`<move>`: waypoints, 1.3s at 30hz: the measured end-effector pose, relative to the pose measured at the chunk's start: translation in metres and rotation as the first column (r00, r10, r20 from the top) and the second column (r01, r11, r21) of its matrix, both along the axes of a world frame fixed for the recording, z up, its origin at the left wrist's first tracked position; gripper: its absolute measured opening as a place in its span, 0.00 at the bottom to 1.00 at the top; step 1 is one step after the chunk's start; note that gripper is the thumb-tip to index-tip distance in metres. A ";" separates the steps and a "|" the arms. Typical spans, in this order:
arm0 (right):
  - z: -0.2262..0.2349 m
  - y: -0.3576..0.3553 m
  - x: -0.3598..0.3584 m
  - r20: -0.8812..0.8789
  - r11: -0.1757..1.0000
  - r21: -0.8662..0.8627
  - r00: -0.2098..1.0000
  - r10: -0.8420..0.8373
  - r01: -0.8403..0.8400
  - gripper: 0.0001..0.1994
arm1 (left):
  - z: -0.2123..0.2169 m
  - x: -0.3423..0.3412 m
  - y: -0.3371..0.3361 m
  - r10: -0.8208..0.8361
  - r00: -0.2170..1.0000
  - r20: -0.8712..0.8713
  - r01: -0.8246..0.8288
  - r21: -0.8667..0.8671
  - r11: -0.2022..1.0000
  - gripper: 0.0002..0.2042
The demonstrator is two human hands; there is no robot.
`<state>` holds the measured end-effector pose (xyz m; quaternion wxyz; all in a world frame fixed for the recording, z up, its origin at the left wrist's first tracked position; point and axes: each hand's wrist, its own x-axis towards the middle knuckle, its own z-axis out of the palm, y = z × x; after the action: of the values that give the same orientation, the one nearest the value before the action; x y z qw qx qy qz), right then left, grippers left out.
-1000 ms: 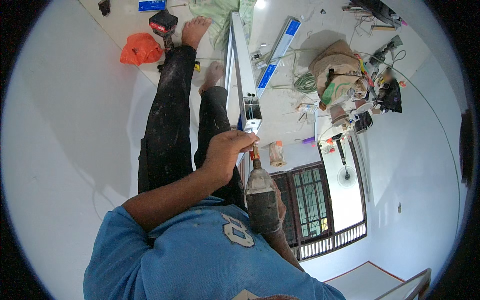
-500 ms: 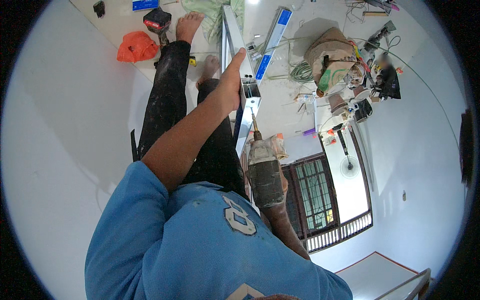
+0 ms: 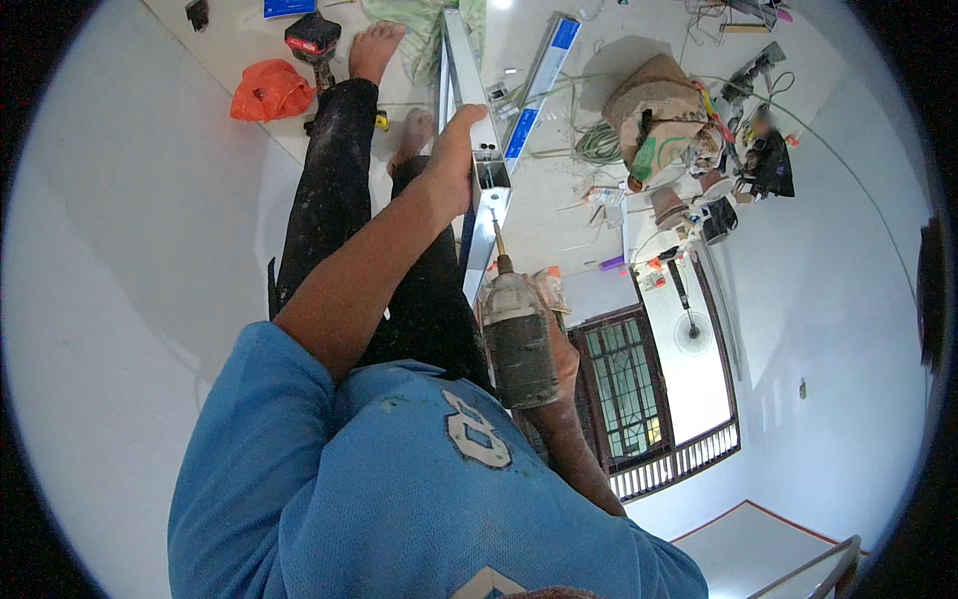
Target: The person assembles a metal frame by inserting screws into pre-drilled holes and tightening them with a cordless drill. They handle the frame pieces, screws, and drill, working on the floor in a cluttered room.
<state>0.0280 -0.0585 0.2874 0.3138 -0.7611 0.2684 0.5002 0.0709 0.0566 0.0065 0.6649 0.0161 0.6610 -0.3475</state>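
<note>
My left hand point(image 3: 452, 172) is wrapped round a white hollow metal profile point(image 3: 481, 128), near its open square end. That end faces me and shows two small dark holes on top. Behind the worn, dusty power drill point(image 3: 519, 344), my right hand point(image 3: 566, 361) is closed on its grip, mostly hidden by the tool's body. The thin drill bit point(image 3: 498, 236) points away from me, its tip at the lower face of the profile's end. Whether the tip has entered the metal I cannot tell.
Beyond the profile lies another metal bar point(image 3: 544, 90) with blue labels. An orange plastic bag point(image 3: 271, 92) and a second cordless tool point(image 3: 313, 45) sit by my foot. To the right are a brown sack point(image 3: 654, 105), a coiled hose point(image 3: 599, 145) and a standing fan point(image 3: 693, 331).
Both hands, the profile's near end and the drill have shifted slightly left. My left hand's grip and the drill's contact with the profile's end look the same.
</note>
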 end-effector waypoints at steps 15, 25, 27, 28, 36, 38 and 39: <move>-0.008 -0.026 -0.029 -0.017 1.000 -0.015 0.999 -0.028 0.027 0.25 | 0.003 -0.003 0.004 -0.055 0.998 0.009 0.056 -0.020 0.998 0.23; -0.013 -0.015 0.008 -0.047 0.991 0.047 0.991 0.124 -0.122 0.39 | 0.002 0.002 0.006 -0.026 1.000 -0.002 0.026 -0.002 1.000 0.21; -0.014 -0.017 0.009 -0.024 0.992 0.060 0.994 0.109 -0.107 0.41 | 0.003 0.002 0.005 -0.020 1.000 -0.020 0.020 0.004 1.000 0.21; -0.016 -0.021 0.006 0.002 0.993 0.073 0.996 0.090 -0.090 0.42 | 0.004 0.003 0.006 -0.017 0.999 -0.029 0.017 0.008 1.000 0.21; -0.020 -0.018 0.008 0.109 0.983 0.098 0.983 0.146 -0.157 0.41 | 0.012 0.009 0.008 -0.034 0.999 -0.024 0.036 0.075 0.997 0.21; -0.020 -0.016 0.010 0.069 0.993 0.092 0.995 0.070 -0.077 0.40 | 0.013 0.010 0.009 -0.038 0.999 -0.031 0.040 0.081 0.996 0.20; -0.019 -0.015 0.012 0.051 0.994 0.087 0.997 0.059 -0.063 0.40 | 0.011 0.009 0.009 -0.027 0.999 -0.029 0.029 0.070 0.997 0.20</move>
<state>0.0397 -0.0734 0.2686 0.3383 -0.7661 0.2151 0.5024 0.0801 0.0652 0.0178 0.6497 0.0441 0.6818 -0.3333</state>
